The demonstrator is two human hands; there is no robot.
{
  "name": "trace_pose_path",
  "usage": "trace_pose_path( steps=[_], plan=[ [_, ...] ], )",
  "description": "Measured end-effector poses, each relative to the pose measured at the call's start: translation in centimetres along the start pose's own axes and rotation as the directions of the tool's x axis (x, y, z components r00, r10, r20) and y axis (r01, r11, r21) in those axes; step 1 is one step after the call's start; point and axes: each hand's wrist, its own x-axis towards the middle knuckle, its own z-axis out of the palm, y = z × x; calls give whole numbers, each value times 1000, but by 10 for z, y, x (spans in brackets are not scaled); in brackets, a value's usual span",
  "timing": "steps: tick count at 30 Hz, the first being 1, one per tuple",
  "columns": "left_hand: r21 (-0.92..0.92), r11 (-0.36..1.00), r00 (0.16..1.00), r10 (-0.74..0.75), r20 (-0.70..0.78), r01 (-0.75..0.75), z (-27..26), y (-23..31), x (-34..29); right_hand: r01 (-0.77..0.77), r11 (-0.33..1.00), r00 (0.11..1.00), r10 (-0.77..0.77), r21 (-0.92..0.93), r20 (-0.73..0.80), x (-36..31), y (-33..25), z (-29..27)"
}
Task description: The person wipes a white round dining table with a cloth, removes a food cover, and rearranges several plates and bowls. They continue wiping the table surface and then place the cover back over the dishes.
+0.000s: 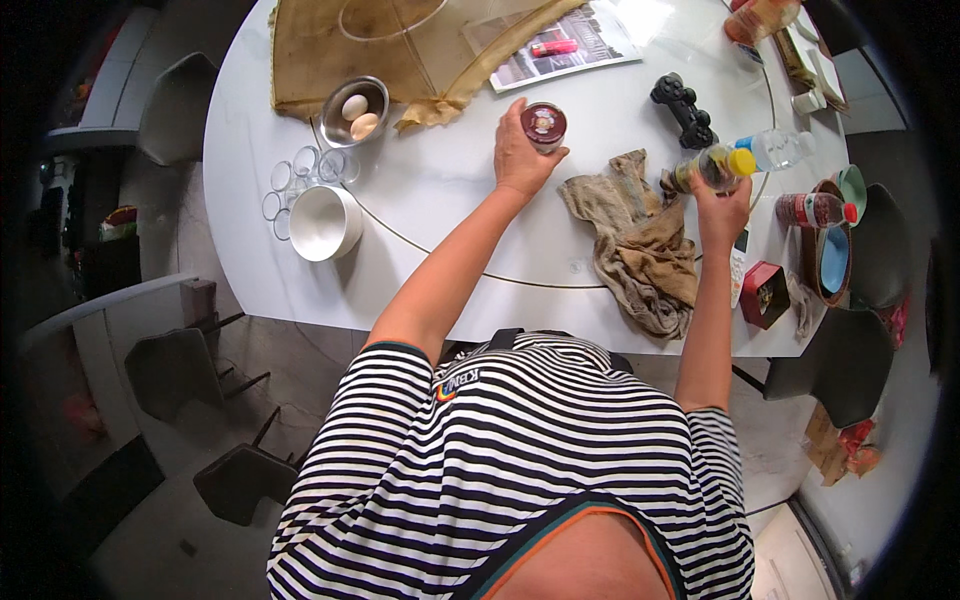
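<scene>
My left hand (524, 158) is closed round a small jar with a dark red lid (543, 124), over the middle of the white table. On the right, my right hand (722, 204) grips a bottle with a yellow cap (712, 168) and dark contents, which lies tilted in my fingers. A crumpled brown-grey cloth (640, 245) spreads on the table between my two forearms. Just past the right hand is a clear bottle with a blue label (778, 150). A black game controller (684, 110) rests beyond the yellow-capped bottle.
At left stand a white bowl (325, 223), several glasses (306, 160) and a metal bowl (374, 93) holding two eggs. A brown cloth (330, 70) and a printed sheet (600, 50) lie at the far side. Near the right edge are a red-capped bottle (812, 210) and a red box (765, 294).
</scene>
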Motion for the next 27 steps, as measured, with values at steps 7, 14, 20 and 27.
trace_pose_path(
  steps=[7, 14, 20, 27],
  plan=[
    [-192, 980, 998, -65, -13, 61, -51, -18, 6, 143, 958, 962, -193, 249, 191, -74, -93, 18],
    [-4, 975, 964, -220, -149, 222, -130, -77, -8, 240, 844, 819, -442, 480, 367, -122, -157, 90],
    [-82, 970, 947, -240, -213, 228, -133, -100, -21, 319, 774, 751, -558, 547, 352, -130, -180, 129],
    [-174, 959, 949, -255, -184, 224, -132, -93, -42, 323, 783, 742, -558, 531, 371, -130, -187, 143]
  ],
)
